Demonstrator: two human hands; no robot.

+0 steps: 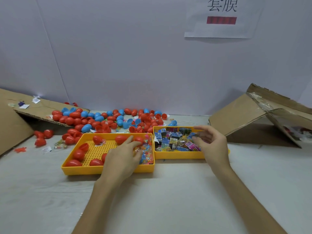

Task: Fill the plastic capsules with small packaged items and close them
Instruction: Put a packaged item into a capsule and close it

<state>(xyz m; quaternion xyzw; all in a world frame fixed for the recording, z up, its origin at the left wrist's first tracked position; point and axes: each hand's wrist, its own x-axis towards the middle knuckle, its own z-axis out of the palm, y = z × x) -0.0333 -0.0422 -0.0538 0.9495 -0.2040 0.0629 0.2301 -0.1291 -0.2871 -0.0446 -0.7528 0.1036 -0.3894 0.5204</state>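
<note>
Head view: two yellow plastic trays stand side by side, touching. The left tray (108,170) has a perforated grid floor and holds smooth red egg-shaped capsules (78,154), with clear bags (147,155) of bright bits along its right side. The right tray (179,156) is packed with glossy printed packets (173,141).

The left hand (123,155) lies palm down over the clear bags, fingers spread, index tip at a red capsule; I cannot tell if it holds anything. The right hand (211,144) pinches a blue packet (192,135) between thumb and fingertips above the right tray.

Behind the trays spreads a pile (101,119) of red and blue capsules, whole and in halves. The table (168,200) is pale and matte. Corrugated cardboard (10,127) leans at left, a taped box (244,119) at right. On the plain white wall (118,65) hangs a paper sign (221,19) with a red bar.
</note>
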